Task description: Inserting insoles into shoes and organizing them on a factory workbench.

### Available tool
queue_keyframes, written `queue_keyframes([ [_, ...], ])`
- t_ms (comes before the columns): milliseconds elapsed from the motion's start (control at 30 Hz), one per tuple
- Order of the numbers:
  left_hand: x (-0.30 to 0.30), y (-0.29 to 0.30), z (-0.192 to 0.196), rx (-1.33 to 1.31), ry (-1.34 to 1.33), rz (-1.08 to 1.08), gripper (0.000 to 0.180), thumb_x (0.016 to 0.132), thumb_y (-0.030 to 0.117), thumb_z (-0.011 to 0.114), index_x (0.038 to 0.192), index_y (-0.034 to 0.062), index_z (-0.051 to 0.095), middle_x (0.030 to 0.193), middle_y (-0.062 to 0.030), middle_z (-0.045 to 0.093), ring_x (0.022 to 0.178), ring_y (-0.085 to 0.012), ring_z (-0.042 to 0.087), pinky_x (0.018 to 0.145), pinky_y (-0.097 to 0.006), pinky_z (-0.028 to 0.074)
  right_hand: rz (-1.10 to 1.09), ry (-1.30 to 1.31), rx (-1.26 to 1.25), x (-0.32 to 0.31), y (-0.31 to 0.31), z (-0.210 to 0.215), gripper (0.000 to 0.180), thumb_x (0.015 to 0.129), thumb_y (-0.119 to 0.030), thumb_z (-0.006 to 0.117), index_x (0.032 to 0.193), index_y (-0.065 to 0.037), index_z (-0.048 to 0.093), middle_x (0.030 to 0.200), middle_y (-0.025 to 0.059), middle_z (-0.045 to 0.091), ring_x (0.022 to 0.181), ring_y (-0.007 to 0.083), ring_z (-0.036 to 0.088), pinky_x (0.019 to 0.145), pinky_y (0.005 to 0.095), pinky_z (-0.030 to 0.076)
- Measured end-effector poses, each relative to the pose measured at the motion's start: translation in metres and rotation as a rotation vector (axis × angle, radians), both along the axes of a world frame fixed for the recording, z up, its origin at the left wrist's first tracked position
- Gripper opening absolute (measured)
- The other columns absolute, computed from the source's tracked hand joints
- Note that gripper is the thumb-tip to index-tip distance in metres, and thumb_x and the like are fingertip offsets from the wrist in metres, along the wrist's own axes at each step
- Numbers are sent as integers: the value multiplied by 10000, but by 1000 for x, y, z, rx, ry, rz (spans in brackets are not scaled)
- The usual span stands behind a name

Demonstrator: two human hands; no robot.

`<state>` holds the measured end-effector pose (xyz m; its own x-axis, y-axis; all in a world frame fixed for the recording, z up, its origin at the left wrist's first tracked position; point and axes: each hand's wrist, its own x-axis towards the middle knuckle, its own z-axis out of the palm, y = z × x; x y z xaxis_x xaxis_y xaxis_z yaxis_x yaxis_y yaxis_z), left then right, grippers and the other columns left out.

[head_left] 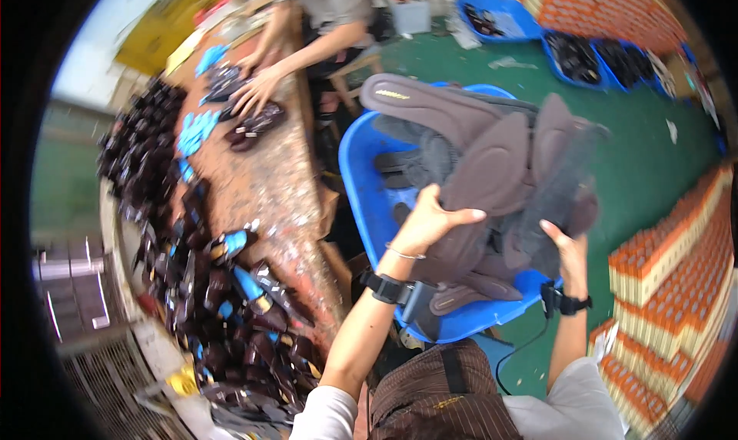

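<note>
Gripping a stack of brown shoe uppers (pixel 492 163) over the blue bin (pixel 361 171), left hand (pixel 427 221) is clamping at seven o'clock, right hand (pixel 569 248) closing at five.

The single view comes from a fisheye camera worn on the person's head, looking steeply down over the chest and both forearms, which enter from the lower edge. It sits close to the left hand (pixel 425 223) and right hand (pixel 567 249), raised against a stack of brown shoe insoles (pixel 492 171) above a blue tub (pixel 361 171) near the middle. The long work surface (pixel 269 186) runs up the left side, where another person's hands (pixel 254 86) show at the far end. Green floor (pixel 653 148) fills the right, and straight edges bend toward the dark round rim.
</note>
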<state>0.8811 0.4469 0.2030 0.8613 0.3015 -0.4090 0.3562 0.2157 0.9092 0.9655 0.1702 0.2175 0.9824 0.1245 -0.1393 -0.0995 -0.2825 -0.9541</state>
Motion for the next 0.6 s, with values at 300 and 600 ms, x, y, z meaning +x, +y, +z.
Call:
queue_keyframes([
  [300, -181, 24, 145, 147, -413, 287, 893, 588, 456, 917, 1125, -151, 542, 1136, -256, 601, 1089, -297, 573, 944, -374, 457, 242, 37, 274, -104, 72, 148, 517, 876, -39, 711, 1334, 92, 511, 1295, 141, 576, 1120, 234, 589, 1006, 369, 482],
  [600, -530, -1, 249, 527, -352, 1079, 874, 612, 351, 939, 1198, -150, 527, 1160, -187, 629, 1062, -257, 617, 948, -333, 480, 968, -25, 308, -324, 230, 235, 571, 804, -39, 776, 1319, 54, 550, 1234, 106, 616, 1095, 207, 591, 970, 334, 478],
])
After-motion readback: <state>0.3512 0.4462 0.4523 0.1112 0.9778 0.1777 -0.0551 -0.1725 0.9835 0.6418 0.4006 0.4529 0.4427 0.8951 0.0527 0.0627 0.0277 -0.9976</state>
